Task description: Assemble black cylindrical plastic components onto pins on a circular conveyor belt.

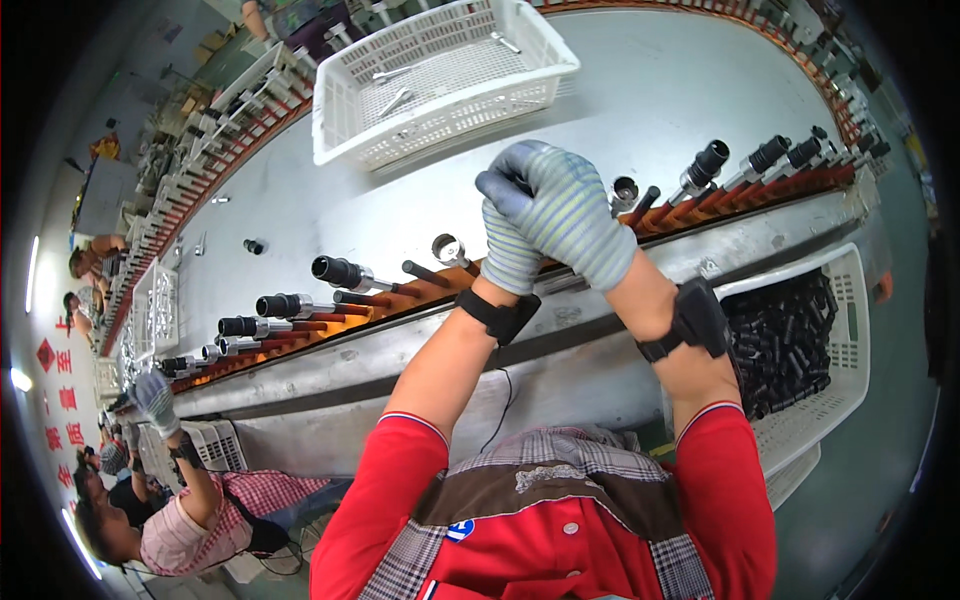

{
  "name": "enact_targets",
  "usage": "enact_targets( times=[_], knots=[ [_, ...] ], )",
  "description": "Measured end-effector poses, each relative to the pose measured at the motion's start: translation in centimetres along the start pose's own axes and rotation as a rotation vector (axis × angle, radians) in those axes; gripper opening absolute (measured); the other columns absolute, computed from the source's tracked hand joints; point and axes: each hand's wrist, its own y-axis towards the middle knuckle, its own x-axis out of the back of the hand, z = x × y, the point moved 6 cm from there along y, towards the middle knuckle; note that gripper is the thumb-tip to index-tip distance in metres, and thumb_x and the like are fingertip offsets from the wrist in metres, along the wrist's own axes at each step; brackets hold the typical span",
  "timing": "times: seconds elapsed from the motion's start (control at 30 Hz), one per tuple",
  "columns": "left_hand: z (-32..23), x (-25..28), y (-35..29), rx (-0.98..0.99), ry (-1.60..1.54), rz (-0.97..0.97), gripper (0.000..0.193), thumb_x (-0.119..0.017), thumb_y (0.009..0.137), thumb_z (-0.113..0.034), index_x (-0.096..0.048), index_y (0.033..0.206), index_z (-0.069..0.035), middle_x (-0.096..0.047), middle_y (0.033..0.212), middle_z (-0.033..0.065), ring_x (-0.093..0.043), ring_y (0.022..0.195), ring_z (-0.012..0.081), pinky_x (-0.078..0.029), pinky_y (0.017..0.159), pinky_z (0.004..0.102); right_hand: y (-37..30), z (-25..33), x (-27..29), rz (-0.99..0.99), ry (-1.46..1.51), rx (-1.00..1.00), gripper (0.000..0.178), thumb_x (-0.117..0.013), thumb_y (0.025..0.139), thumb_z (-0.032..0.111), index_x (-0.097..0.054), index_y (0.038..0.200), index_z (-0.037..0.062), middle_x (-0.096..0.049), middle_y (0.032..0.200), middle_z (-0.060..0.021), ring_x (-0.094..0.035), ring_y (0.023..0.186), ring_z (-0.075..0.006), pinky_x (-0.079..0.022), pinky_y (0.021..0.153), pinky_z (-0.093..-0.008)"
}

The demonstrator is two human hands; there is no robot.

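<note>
My left hand (508, 252) and my right hand (575, 205), in grey striped work gloves with bluish fingers, meet above the near edge of the metal table. The right hand is closed over the left and hides most of its fingers. Whatever lies between them, if anything, is hidden. Just left of them a round metal cup-shaped piece (449, 248) sits on a rod, and another metal cup (625, 190) is close to the right. Black-topped metal tubular parts (345, 272) stand on reddish rods along the edge, with more (705, 165) to the right.
A white plastic basket (440, 125) with several small metal pieces stands on the table (690, 75) beyond my hands. At the lower right, another white basket (850, 370) holds black cylindrical pieces (780, 345). A co-worker (200, 515) with a gloved hand works at the left.
</note>
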Motion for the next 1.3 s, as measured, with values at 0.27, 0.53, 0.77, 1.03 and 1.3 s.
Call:
enact_targets(
  times=[0.27, 0.53, 0.77, 1.03, 1.3],
  knots=[
    [-5.9, 6.9, -0.2, -0.331, 0.361, -0.108, 0.011, -0.067, 0.086, -0.006, -0.063, 0.097, -0.005, -0.064, 0.099, 0.0035, -0.058, 0.088, 0.0105, -0.049, 0.081, 0.0282, -2.3, 5.9, -5.6, -0.408, 0.023, 0.240, 0.014, -0.067, 0.081, 0.021, -0.068, 0.080, 0.0074, -0.068, 0.080, -0.0104, -0.065, 0.074, -0.0280, -0.051, 0.066, -0.0359],
    [-9.2, 13.5, -5.1, -0.497, 0.526, -0.034, 0.011, -0.067, 0.086, -0.007, -0.064, 0.097, -0.004, -0.065, 0.095, 0.0031, -0.059, 0.081, 0.0110, -0.050, 0.078, 0.0271, -9.7, 9.7, -5.5, -0.304, -0.022, 0.363, 0.037, -0.067, 0.078, 0.025, -0.064, 0.108, 0.0035, -0.061, 0.110, -0.0181, -0.059, 0.100, -0.0382, -0.045, 0.094, -0.0449],
    [-13.2, 7.0, -9.2, -0.489, 0.996, -0.225, 0.031, -0.061, 0.094, -0.015, -0.052, 0.120, 0.000, -0.063, 0.097, 0.0076, -0.058, 0.083, 0.0133, -0.049, 0.079, 0.0283, -29.4, -10.5, 23.1, -0.476, -0.336, -0.517, 0.027, -0.061, 0.088, 0.022, -0.066, 0.105, 0.0019, -0.069, 0.100, -0.0191, -0.068, 0.088, -0.0291, -0.052, 0.077, -0.0370],
    [-9.0, -7.3, -18.6, -0.840, 1.545, 0.066, 0.057, -0.060, 0.084, 0.004, -0.039, 0.137, 0.002, -0.048, 0.134, 0.0186, -0.045, 0.127, 0.0319, -0.033, 0.109, 0.0425, -47.6, -30.9, 25.5, 0.727, -0.863, -1.424, 0.064, -0.078, 0.063, 0.050, -0.070, 0.107, 0.0041, -0.066, 0.113, -0.0194, -0.062, 0.111, -0.0306, -0.050, 0.092, -0.0403],
    [2.3, -15.8, -19.1, -0.642, 1.332, 0.585, 0.043, -0.067, 0.074, -0.002, -0.056, 0.116, -0.001, -0.060, 0.114, 0.0179, -0.057, 0.108, 0.0363, -0.045, 0.094, 0.0445, -46.5, -33.4, 16.8, 0.488, -0.705, -1.184, 0.036, -0.063, 0.076, 0.017, -0.065, 0.104, -0.0052, -0.062, 0.108, -0.0297, -0.057, 0.112, -0.0434, -0.048, 0.095, -0.0440]
  ],
)
